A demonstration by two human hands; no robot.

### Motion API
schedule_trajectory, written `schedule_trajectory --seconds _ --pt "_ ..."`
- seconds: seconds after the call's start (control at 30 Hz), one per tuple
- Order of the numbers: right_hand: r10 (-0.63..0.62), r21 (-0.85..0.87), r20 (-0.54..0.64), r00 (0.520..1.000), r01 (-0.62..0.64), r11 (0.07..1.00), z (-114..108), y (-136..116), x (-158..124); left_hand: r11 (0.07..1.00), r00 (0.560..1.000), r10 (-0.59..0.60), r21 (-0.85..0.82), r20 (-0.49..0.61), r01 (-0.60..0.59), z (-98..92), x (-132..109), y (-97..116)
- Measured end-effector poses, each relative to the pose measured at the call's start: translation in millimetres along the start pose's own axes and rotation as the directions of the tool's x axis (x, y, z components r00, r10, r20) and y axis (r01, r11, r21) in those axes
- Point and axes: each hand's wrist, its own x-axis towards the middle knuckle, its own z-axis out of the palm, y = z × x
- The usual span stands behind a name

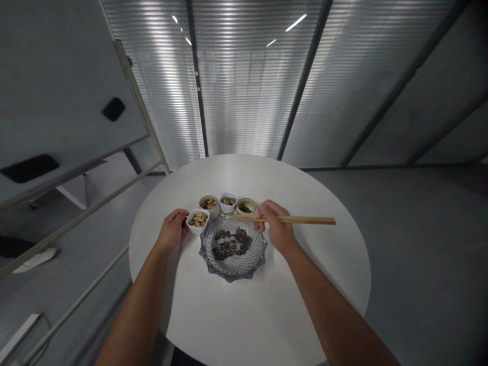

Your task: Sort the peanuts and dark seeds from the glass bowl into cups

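Note:
My right hand [275, 227] is closed on a pair of wooden chopsticks [305, 220] that lie level, their tips over the far rim of a cut-glass bowl [233, 269]. Dark beans lie scattered inside that bowl. My left hand [172, 229] grips the side of a small white cup of pale nuts [198, 220] just left of the glass bowl. Behind the bowl stand three more small cups: a tan one with light nuts [209, 204], a white one with dark bits [228, 201] and a tan one with dark contents [246, 206].
Everything sits on a round white table [305, 284]. A whiteboard on a metal stand [57, 101] stands to the left. Frosted glass partitions [244, 76] rise behind the table, over grey floor [419, 229].

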Motion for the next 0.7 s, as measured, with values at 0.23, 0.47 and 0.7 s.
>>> schedule_trajectory --seconds 0.23,0.47,0.7 --pt "0.111 -0.174 0.294 0.949 -0.061 0.983 11.0 12.0 -11.1 1.000 1.000 0.005 -0.006 0.005 -0.005 -0.1 0.7 -1.3" --pt "0.121 -0.268 0.343 0.932 -0.027 0.963 15.2 15.0 -15.1 1.000 1.000 0.003 -0.018 0.005 -0.003 0.0 -0.1 0.5" --pt "0.091 -0.326 0.335 0.938 0.025 0.945 17.0 17.8 -15.8 1.000 1.000 -0.021 0.004 0.008 0.021 -1.7 1.2 -1.9"
